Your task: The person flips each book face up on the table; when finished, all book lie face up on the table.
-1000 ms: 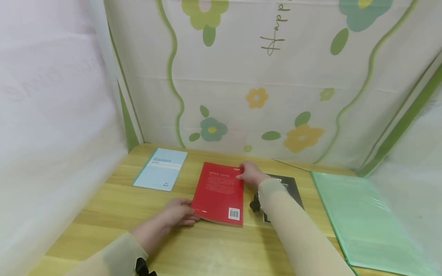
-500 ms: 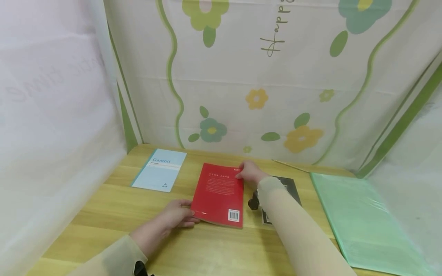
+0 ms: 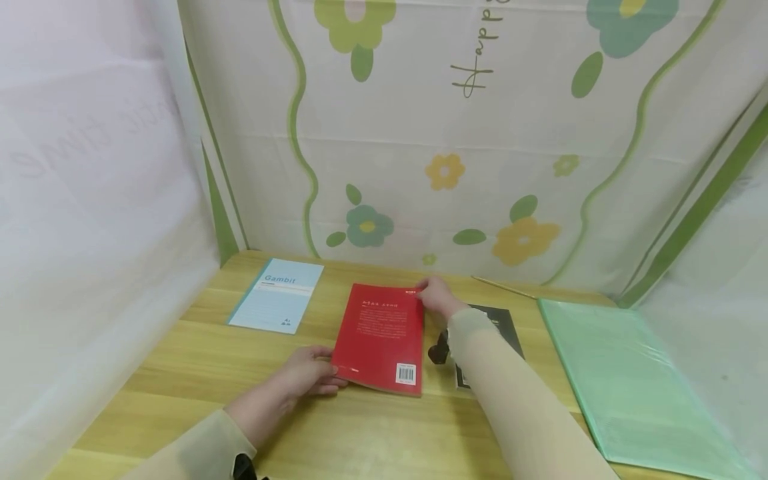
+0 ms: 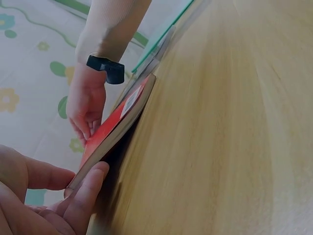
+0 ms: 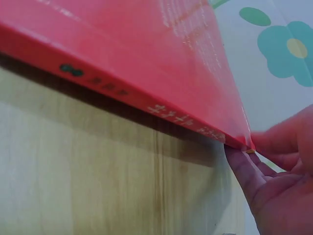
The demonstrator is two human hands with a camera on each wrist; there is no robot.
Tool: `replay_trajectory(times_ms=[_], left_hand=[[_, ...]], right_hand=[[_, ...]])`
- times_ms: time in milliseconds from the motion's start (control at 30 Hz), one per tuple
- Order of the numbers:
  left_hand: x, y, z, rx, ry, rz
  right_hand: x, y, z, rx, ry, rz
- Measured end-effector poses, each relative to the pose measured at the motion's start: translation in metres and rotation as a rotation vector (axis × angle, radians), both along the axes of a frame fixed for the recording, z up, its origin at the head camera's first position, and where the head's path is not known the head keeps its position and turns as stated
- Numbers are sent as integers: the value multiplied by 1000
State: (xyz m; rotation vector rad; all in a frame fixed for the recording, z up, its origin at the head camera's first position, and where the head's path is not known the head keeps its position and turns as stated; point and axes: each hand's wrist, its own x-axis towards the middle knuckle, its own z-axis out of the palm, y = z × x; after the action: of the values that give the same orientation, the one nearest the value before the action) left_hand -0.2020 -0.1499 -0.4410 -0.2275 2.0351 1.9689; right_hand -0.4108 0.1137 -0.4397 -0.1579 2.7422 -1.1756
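Observation:
A red book [image 3: 379, 340] with a white barcode label lies in the middle of the head view, back cover up. My left hand [image 3: 309, 371] pinches its near left corner. In the left wrist view, the thumb is on the cover side and the fingers [image 4: 88, 188] are underneath, with a dark gap between book and table. My right hand [image 3: 439, 297] grips the far right corner. Seen from the right wrist, the hand [image 5: 281, 169] pinches the corner at the end of the printed spine [image 5: 122, 93], which sits above its shadow on the wood.
A light blue notebook [image 3: 277, 297] marked "Gambit" lies to the left. Partly under my right forearm is a black book [image 3: 504, 327]. A green translucent folder [image 3: 636, 387] lies on the right, and a thin stick [image 3: 504, 287] rests at the back by the flowered curtain [image 3: 390, 167].
My right fingertips have shifted slightly from the red book's cover toward its far right corner. The left hand and the book stay almost in place.

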Motion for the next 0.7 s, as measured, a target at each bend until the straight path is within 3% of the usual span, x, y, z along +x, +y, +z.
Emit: replay_trajectory(times_ms=[133, 433, 700], left_hand=[[2, 0, 2, 6, -8, -5], [4, -1, 2, 8, -17, -7], [8, -5, 0, 27, -18, -10]], right_hand=[[0, 5, 2, -64, 15, -4], [3, 8, 3, -354, -21, -46], [2, 17, 2, -563, -86, 14]])
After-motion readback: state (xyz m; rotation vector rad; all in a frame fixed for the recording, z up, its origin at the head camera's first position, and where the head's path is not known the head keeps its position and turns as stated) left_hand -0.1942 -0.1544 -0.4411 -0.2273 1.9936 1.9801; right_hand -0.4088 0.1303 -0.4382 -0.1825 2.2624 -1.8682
